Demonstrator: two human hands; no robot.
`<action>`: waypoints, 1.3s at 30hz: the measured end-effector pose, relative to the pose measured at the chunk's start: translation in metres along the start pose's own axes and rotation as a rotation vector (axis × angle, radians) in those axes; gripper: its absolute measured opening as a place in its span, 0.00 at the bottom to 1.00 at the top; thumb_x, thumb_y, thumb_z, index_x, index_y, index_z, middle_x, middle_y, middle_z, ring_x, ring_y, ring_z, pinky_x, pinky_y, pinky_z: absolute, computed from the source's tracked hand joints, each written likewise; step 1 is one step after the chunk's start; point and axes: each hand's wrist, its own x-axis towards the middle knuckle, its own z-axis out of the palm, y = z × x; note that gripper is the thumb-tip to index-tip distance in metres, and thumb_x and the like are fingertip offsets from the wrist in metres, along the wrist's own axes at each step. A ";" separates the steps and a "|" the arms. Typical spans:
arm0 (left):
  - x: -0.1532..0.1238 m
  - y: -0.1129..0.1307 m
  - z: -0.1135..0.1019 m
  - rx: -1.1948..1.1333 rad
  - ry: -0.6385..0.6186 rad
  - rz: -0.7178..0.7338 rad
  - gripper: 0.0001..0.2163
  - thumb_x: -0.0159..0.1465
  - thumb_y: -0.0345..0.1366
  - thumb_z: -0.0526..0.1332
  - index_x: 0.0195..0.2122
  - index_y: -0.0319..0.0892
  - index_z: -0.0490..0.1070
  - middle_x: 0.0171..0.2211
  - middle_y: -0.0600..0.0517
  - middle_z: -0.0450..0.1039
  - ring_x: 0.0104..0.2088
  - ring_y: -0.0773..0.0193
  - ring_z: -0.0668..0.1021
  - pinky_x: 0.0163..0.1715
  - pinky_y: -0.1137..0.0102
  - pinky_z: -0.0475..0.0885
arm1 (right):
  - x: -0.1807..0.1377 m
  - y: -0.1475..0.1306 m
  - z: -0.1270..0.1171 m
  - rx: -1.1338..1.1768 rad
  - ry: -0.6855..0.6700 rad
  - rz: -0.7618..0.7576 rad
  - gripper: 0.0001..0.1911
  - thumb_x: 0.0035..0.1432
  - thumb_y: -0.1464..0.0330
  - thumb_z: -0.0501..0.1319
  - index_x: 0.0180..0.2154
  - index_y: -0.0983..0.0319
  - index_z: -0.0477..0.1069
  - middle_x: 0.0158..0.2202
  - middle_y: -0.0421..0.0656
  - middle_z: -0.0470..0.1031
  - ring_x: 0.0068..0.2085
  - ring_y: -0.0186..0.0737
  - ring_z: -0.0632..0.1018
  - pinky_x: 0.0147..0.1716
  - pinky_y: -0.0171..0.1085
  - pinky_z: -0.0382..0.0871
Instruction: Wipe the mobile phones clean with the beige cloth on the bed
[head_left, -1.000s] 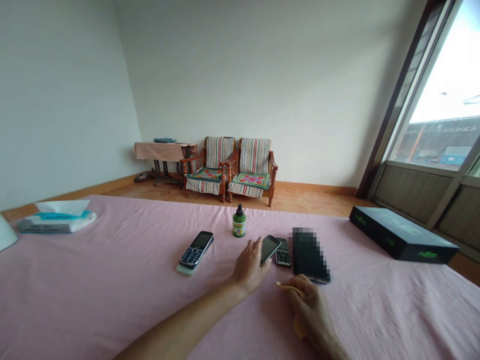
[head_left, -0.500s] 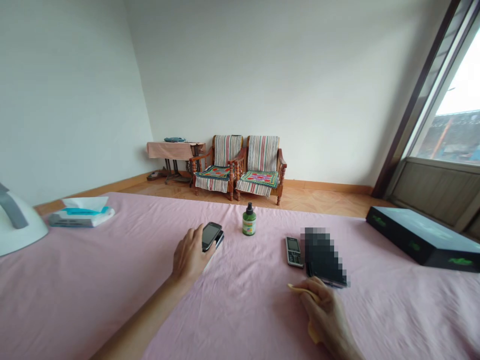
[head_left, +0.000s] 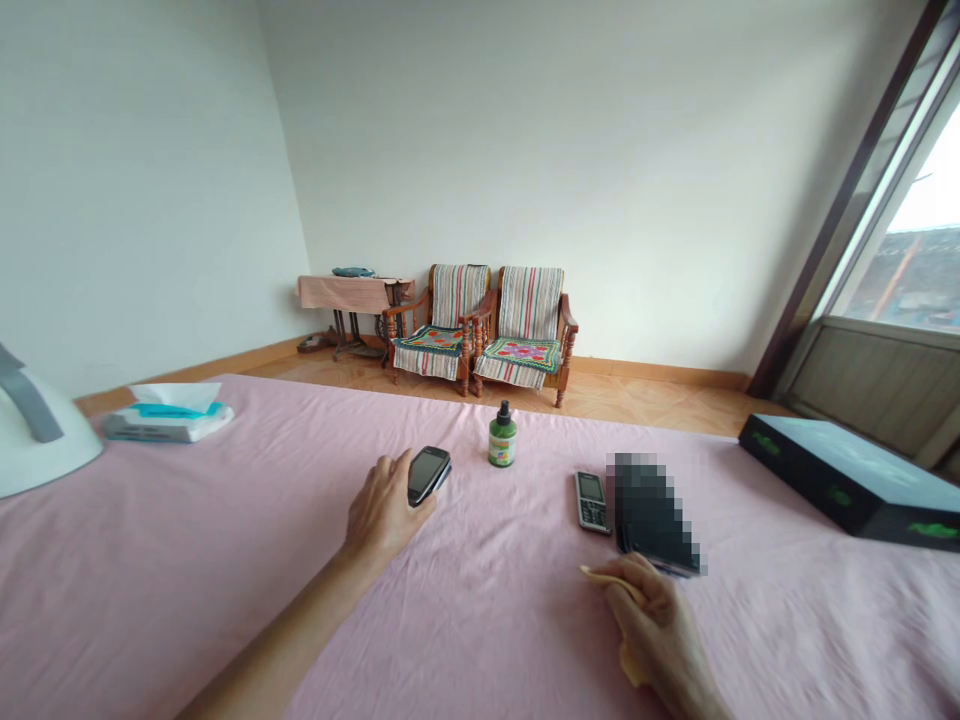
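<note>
My left hand (head_left: pixel 384 508) grips a dark touchscreen phone (head_left: pixel 430 473) by its left and near edges. The phone lies over another thin object, mostly hidden beneath it. Folded into my right hand (head_left: pixel 664 620) is a thin yellow cloth (head_left: pixel 634 665), with one corner sticking out to the left. Just beyond that hand lies a black, flat object (head_left: pixel 652 510), blurred by pixelation. Beside it on the left is a silver keypad phone (head_left: pixel 593 502), face up. A green spray bottle (head_left: pixel 502 441) with a black top stands upright between the phones.
A pink cloth (head_left: pixel 480 620) covers the table. At left are a tissue pack (head_left: pixel 169 420) and a white rounded appliance (head_left: pixel 49 445) with a grey handle. A black-sided box (head_left: pixel 855 480) lies at right. Beyond the table stand two wooden chairs (head_left: pixel 523 312) and a covered sewing table (head_left: pixel 349 293).
The phone in my left hand has shifted slightly, and it now covers more of the object beneath. My right hand still holds the cloth. The view has moved a little.
</note>
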 end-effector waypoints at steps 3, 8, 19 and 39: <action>-0.001 0.001 -0.002 -0.042 0.012 0.044 0.26 0.56 0.38 0.62 0.56 0.39 0.61 0.43 0.44 0.67 0.45 0.48 0.72 0.41 0.60 0.68 | 0.000 0.001 -0.001 -0.011 -0.008 -0.001 0.11 0.48 0.68 0.57 0.25 0.62 0.78 0.23 0.40 0.65 0.26 0.37 0.69 0.26 0.34 0.59; -0.006 0.028 -0.007 -0.211 0.009 0.267 0.27 0.61 0.37 0.59 0.60 0.37 0.55 0.56 0.38 0.57 0.57 0.46 0.61 0.56 0.52 0.57 | 0.001 -0.005 -0.001 -0.027 0.007 -0.010 0.12 0.48 0.67 0.57 0.22 0.63 0.77 0.23 0.40 0.64 0.26 0.38 0.69 0.25 0.34 0.59; -0.007 0.155 0.050 -0.460 -0.357 0.798 0.15 0.66 0.36 0.60 0.53 0.43 0.66 0.52 0.46 0.67 0.48 0.55 0.73 0.47 0.56 0.71 | 0.002 -0.015 -0.001 0.059 0.107 0.028 0.10 0.48 0.66 0.61 0.20 0.61 0.75 0.23 0.39 0.65 0.27 0.38 0.69 0.26 0.33 0.60; -0.014 0.130 0.054 -0.398 -0.352 0.581 0.25 0.53 0.25 0.61 0.52 0.44 0.63 0.49 0.48 0.68 0.50 0.54 0.68 0.51 0.61 0.64 | 0.005 -0.003 -0.003 0.046 0.048 0.036 0.11 0.47 0.63 0.62 0.20 0.62 0.76 0.22 0.39 0.65 0.26 0.37 0.69 0.24 0.33 0.61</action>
